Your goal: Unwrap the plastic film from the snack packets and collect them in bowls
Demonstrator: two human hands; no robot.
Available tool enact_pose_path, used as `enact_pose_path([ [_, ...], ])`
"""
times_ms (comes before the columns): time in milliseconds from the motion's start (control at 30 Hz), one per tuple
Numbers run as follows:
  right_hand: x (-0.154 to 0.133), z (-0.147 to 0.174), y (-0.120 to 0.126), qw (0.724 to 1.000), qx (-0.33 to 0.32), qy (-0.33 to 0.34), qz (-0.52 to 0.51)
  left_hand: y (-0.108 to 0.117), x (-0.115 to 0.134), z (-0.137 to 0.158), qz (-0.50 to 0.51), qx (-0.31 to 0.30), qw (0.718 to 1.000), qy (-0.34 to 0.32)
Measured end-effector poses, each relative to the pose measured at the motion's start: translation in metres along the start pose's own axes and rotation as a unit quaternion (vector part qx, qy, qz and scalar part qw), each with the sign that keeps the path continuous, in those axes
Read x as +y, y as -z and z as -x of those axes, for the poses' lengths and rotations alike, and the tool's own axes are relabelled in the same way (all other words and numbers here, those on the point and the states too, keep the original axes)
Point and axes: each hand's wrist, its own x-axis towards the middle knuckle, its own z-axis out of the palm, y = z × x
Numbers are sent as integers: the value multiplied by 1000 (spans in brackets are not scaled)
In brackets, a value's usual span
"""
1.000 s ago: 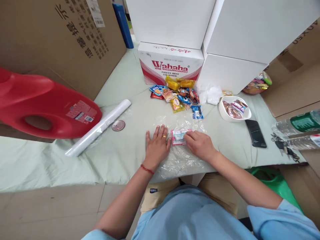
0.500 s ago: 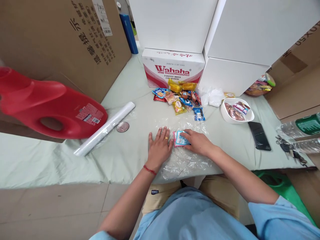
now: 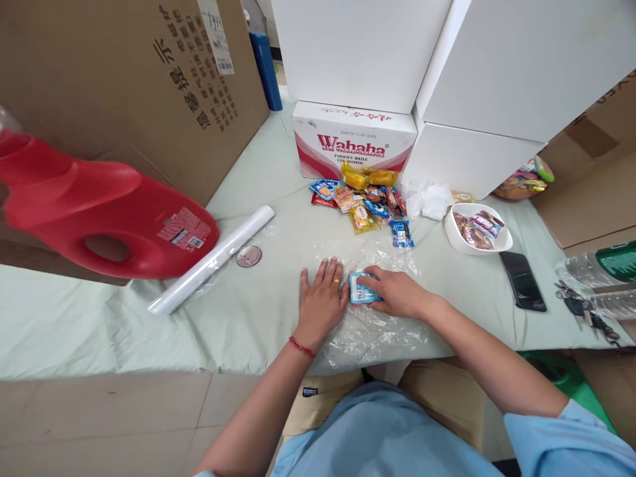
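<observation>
Since half a second ago, my right hand (image 3: 397,291) has brought the blue packet (image 3: 356,291) further over the pink one, whose colour now peeks out only along the near edge.

The blue packet lies on the crinkled plastic film (image 3: 382,338), between my two hands; my right fingers, half bent, rest over its right part, and I cannot tell whether they pinch it or only press. My left hand (image 3: 320,301) lies flat, palm down and fingers spread, just left of the packet, holding nothing up and partly on the film. Beyond them sits a heap of wrapped snacks (image 3: 362,222); the white bowl (image 3: 460,244) and the phone (image 3: 523,281) are off to my right, the film roll (image 3: 213,258) to my left.
</observation>
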Motion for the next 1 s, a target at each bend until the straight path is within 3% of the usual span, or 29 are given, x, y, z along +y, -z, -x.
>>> enact_pose_path([
  [300,8,3,-11,998,22,9,-63,2,-4,0,24,-10,1000,6],
  [400,10,13,-15,994,61,13,-92,2,-8,1,39,1,999,12],
  [633,8,81,-43,935,298,-39,-189,10,-23,16,33,66,996,-50],
  [833,0,136,-82,922,311,-5,-232,20,-32,50,71,125,977,-157],
  [1000,4,107,-59,917,332,-56,-213,15,-26,65,67,76,979,-176],
])
